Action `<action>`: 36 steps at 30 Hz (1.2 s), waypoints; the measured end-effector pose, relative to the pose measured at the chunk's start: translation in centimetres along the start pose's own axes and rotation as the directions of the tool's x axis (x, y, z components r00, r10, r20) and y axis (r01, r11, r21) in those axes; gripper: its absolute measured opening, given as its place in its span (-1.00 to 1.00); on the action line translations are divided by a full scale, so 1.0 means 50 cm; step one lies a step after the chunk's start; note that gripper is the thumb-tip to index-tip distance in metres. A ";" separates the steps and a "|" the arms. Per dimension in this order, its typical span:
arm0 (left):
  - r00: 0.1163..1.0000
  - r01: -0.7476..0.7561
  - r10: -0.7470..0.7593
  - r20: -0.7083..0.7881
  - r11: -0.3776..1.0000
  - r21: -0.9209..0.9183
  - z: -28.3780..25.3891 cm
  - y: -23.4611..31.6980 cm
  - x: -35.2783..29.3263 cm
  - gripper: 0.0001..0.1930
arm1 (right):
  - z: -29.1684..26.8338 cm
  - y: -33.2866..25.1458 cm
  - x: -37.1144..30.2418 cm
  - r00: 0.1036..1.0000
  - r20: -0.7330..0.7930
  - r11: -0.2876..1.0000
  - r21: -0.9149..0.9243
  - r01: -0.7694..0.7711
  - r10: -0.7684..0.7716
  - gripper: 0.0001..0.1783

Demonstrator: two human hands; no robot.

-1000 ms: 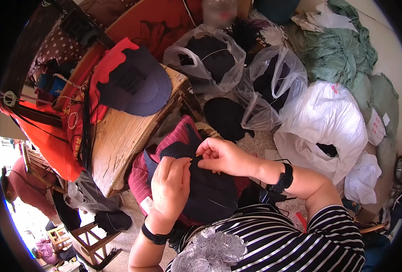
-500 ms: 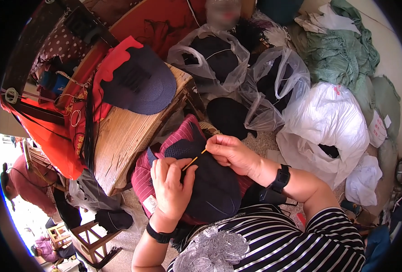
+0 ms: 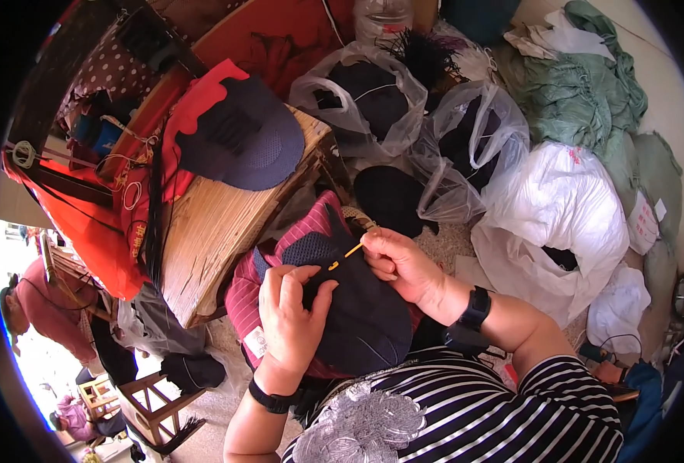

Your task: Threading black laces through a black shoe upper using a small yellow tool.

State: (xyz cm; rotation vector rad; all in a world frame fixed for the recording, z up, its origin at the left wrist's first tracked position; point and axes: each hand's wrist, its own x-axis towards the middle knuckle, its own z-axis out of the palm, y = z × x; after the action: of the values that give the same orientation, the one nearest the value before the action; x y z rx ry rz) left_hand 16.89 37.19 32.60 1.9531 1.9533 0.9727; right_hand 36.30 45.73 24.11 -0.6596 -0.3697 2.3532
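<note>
A dark navy cap-like piece [image 3: 365, 309] with a patch of open mesh [image 3: 311, 251] lies in my lap over a red striped cloth [image 3: 294, 241]. My right hand [image 3: 402, 264] pinches a thin yellow hook [image 3: 353, 251] between thumb and fingertips. Its far tip hangs over the dark fabric, beside my left fingertips. My left hand [image 3: 292, 309] rests on the left side of the cap, thumb and forefinger bent around a bit of its fabric. What lies right between those two fingertips is too dark to make out.
To the left stands a wooden bench [image 3: 203, 231] bearing another dark cap [image 3: 242, 143] and red cloth. Clear plastic bags [image 3: 392, 116] with dark items lie ahead, a white sack [image 3: 566, 185] to the right. A low stool [image 3: 153, 409] stands at lower left, near other people.
My right hand has drawn the hook slightly up and right, so its tip is now apart from my left fingers. The left hand stays nearly in place.
</note>
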 end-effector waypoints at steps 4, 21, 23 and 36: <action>1.000 -0.002 0.002 -0.002 1.000 0.015 0.003 -0.003 -0.004 -0.66 | 0.041 -0.015 -0.004 1.000 -0.021 0.960 -0.281 0.006 -0.012 -0.87; 0.995 -0.050 0.041 -0.090 0.993 -0.106 -0.005 -0.010 -0.036 -0.67 | 0.068 0.001 -0.050 0.979 -0.076 0.738 -0.669 0.089 -0.187 -0.81; 0.985 -0.083 0.063 -0.161 0.989 -0.123 0.014 -0.005 -0.046 -0.66 | 0.036 0.005 -0.047 0.954 -0.046 0.690 -0.700 0.182 -0.298 -0.81; 0.962 0.015 -0.007 -0.275 1.000 0.026 -0.040 0.019 -0.090 -0.70 | 0.067 0.041 0.002 0.970 0.189 0.861 -0.456 0.226 -0.154 -0.76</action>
State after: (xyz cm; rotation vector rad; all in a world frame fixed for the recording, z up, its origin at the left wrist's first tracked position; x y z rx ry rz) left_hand 16.94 32.21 33.36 1.9048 2.1272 1.2806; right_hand 33.34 43.96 25.99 -0.6348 -1.0573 2.1315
